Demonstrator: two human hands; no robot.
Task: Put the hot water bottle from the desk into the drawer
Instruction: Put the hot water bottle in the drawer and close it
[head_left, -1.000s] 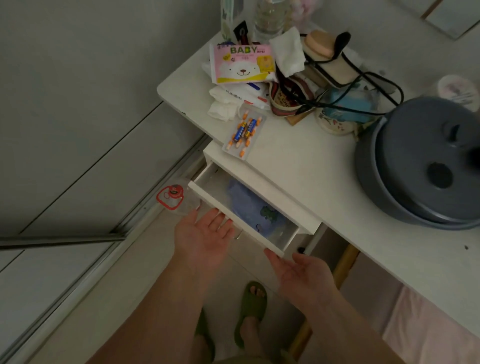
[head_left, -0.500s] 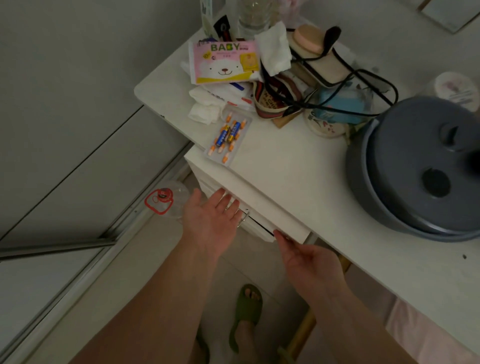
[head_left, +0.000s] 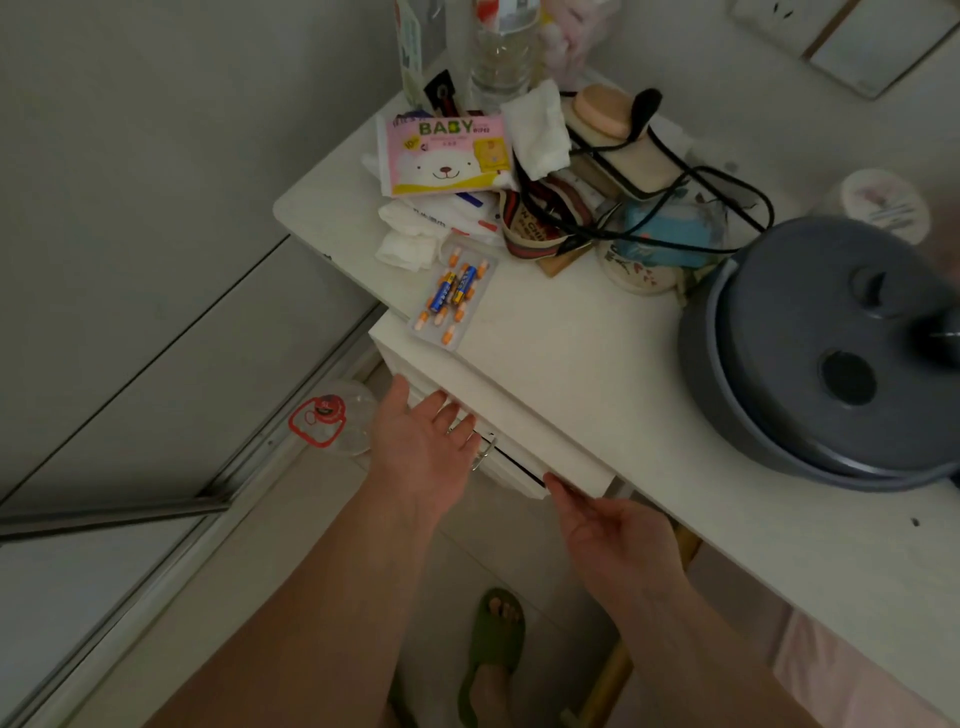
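The white drawer (head_left: 514, 467) under the desk's front edge is pushed in, with only a thin dark gap along its top. A small ring handle (head_left: 488, 453) hangs on its front. My left hand (head_left: 421, 447) lies flat with its fingers spread against the left part of the drawer front, next to the handle. My right hand (head_left: 613, 535) touches the drawer's right corner with its fingertips and holds nothing. The hot water bottle is hidden from view.
The white desk (head_left: 597, 364) carries a large grey pot (head_left: 821, 353), a baby wipes pack (head_left: 447, 153), a battery blister (head_left: 452, 299), tissues, cables and bottles. On the floor lie a clear container with a red ring (head_left: 332, 423) and my green slipper (head_left: 493, 639).
The drawer, open a second ago with a blue item inside, has slid shut under both hands. My hands followed it toward the desk.
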